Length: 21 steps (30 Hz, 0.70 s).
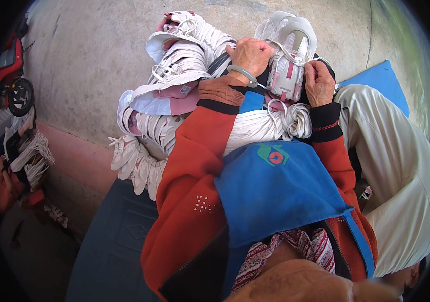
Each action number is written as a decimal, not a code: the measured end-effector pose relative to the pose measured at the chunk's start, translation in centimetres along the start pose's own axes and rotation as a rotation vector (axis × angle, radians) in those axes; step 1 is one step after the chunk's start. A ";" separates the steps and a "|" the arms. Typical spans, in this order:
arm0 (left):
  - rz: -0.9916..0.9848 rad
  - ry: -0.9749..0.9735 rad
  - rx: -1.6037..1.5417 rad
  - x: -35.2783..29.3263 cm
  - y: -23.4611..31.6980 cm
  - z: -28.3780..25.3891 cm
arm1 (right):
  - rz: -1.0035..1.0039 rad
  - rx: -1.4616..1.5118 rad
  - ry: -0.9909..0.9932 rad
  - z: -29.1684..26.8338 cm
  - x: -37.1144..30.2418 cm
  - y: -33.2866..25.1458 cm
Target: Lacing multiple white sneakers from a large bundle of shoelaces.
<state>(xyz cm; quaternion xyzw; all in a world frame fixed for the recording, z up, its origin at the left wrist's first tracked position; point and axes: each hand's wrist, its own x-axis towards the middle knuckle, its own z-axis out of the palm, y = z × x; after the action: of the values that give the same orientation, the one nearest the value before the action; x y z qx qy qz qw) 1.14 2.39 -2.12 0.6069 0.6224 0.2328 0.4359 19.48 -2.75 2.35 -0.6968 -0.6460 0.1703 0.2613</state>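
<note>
A white shoe upper [278, 76] with pink trim and a pale grey tongue lies in front of me, toe end toward me. My left hand [252, 54], with a bangle at its wrist, is closed at the left side of its opening. A white shoelace [291, 56] runs across the upper between my two hands. On the upper's right side my right hand [319, 83] is curled with its fingertips pinched at the lace. Both fingertip grips are partly hidden. Nearer to me, a bundle of white shoelaces [255, 128] lies over my lap, above my blue apron [280, 186].
Rows of stacked white and pink shoe uppers [174, 63] curve along my left. A person's leg in cream trousers [391, 166] is close on my right, near a blue board [378, 85]. A dark blue panel [119, 236] lies lower left; a red wheeled vehicle [11, 70] stands far left.
</note>
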 end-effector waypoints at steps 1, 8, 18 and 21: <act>0.008 -0.004 0.010 0.1 0.0 0.1 | 0.000 0.000 -0.001 0.0 -0.1 0.0; 0.294 0.084 0.326 0.1 0.8 0.9 | 0.007 0.016 0.013 0.1 -0.4 0.2; 0.448 0.343 0.261 -1.3 0.5 0.6 | -0.106 -0.130 0.075 -0.4 -0.9 -1.3; 0.494 0.328 0.467 -3.1 1.2 1.3 | -0.082 -0.228 -0.012 -1.3 -2.0 -2.6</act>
<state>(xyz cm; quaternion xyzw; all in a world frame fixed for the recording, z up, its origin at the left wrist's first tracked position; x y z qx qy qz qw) 2.51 -0.74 -1.00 0.7764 0.5553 0.2768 0.1108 17.97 -4.82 4.73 -0.6940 -0.6905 0.0891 0.1832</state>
